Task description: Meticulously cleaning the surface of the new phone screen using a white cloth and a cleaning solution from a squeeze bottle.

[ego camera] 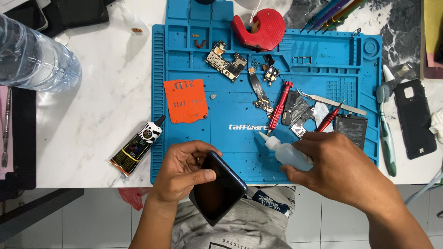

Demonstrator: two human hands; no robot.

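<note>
My left hand (184,170) grips a dark phone (217,190) tilted over the near edge of the blue work mat (221,152), thumb across its face. A small clear squeeze bottle (286,152) sits in my right hand (332,168), its white nozzle pointing left toward the phone but apart from it. On the mat lie a circuit board (226,61), a flex cable (257,90), two red screwdrivers (280,103), tweezers (330,100), a black battery (350,127) and an orange card (185,100).
A red tape dispenser (258,28) stands at the mat's far edge. A glue tube (137,145) lies left of the mat, a clear water bottle (32,55) far left. A toothbrush (386,133) and black phone case (414,117) lie right.
</note>
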